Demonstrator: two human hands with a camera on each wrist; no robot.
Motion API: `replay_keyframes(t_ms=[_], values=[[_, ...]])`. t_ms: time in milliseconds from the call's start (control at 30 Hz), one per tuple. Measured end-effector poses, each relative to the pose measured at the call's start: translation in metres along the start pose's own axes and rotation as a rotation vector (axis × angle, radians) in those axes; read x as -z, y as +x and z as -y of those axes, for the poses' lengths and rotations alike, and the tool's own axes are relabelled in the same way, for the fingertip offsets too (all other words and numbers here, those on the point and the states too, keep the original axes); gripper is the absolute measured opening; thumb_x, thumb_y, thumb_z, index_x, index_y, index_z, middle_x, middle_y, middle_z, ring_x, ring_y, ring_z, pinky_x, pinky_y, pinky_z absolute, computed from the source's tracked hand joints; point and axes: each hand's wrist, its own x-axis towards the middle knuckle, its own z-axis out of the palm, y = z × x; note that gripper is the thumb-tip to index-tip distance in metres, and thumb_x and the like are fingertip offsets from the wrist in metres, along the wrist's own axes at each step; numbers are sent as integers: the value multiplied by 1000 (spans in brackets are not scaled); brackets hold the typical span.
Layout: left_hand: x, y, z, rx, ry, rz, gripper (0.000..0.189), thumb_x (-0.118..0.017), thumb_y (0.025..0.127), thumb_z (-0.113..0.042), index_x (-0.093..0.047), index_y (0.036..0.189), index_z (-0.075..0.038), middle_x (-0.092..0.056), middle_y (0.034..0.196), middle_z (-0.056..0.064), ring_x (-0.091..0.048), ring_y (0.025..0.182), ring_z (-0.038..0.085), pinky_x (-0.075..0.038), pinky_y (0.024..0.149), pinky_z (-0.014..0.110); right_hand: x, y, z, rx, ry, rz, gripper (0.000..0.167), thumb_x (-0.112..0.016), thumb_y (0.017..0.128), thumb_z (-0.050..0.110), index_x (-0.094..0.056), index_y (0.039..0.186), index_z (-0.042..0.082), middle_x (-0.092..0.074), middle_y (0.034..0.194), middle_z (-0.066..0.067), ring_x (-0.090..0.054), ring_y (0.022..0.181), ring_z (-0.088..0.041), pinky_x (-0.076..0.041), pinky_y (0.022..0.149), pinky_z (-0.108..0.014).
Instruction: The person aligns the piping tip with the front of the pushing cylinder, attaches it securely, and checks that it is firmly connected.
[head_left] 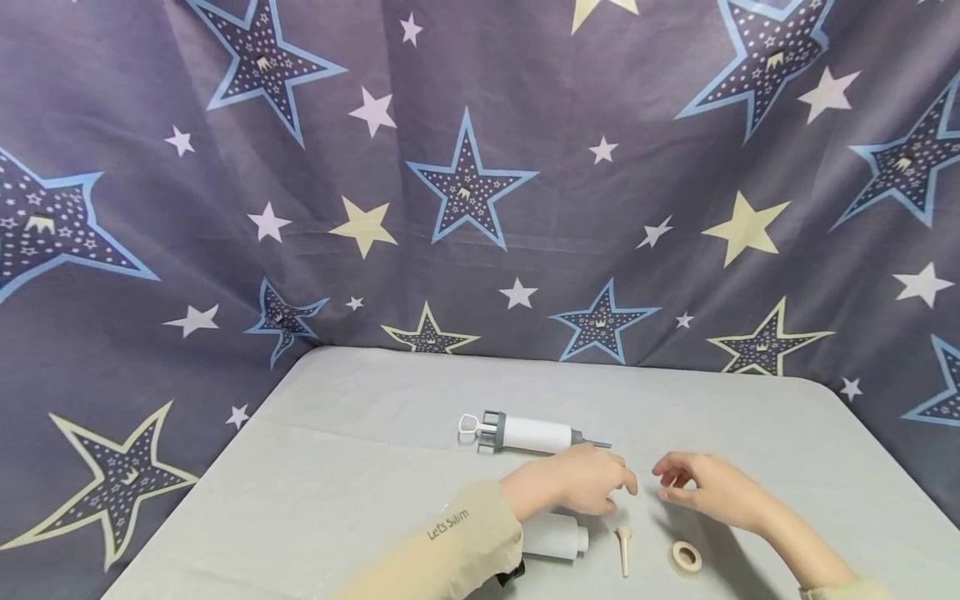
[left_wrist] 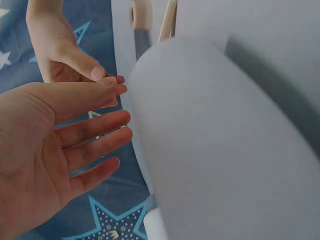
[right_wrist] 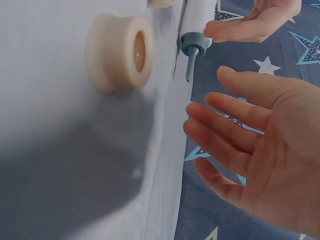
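My left hand (head_left: 588, 479) hovers over the table with loosely bent fingers, holding nothing. Just beyond it lies a syringe-like tool (head_left: 536, 435) with a white barrel, grey collar, loop handle and thin grey nozzle. Below the left forearm rests a white cylinder (head_left: 553, 536) with a narrower end; the sleeve hides part of it, and it fills much of the left wrist view. My right hand (head_left: 708, 490) faces the left one across a small gap, fingers relaxed and empty. A beige ring (head_left: 686, 557) lies nearer than that hand, beside a slim beige peg (head_left: 624, 552) with a wider head.
A light grey cloth covers the table (head_left: 360, 467). Behind and to the left hangs a dark star-patterned curtain (head_left: 465, 275), meeting the table's far edge. The left sleeve (head_left: 450, 542) is beige with printed lettering.
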Motion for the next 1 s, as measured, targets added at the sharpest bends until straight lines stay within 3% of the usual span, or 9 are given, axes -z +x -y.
replay_keyframes(t_ms=[300, 533, 1000], values=[[-11, 4, -14, 3, -12, 61, 33, -65, 80, -39, -61, 112, -33, -61, 106, -17, -56, 90, -3, -42, 77, 14, -8, -14, -3, 1, 105, 117, 24, -68, 78, 26, -61, 93, 9, -57, 75, 14, -50, 67, 4, -43, 57, -21], [-16, 6, -18, 7, -1, 69, 31, -67, 77, -34, -64, 108, -36, -61, 106, -20, -54, 88, -4, -41, 71, 14, -15, -17, -4, -40, 232, 210, 27, -73, 73, 28, -60, 89, 10, -56, 72, 11, -50, 63, 2, -42, 55, -21], [-20, 6, -22, -3, -3, 67, 19, -65, 79, -27, -67, 96, -34, -60, 93, -19, -50, 74, -3, -39, 63, 13, -21, -17, -1, -45, 241, 248, 26, -75, 69, 24, -57, 83, 12, -53, 65, 11, -46, 56, 2, -39, 49, -19]])
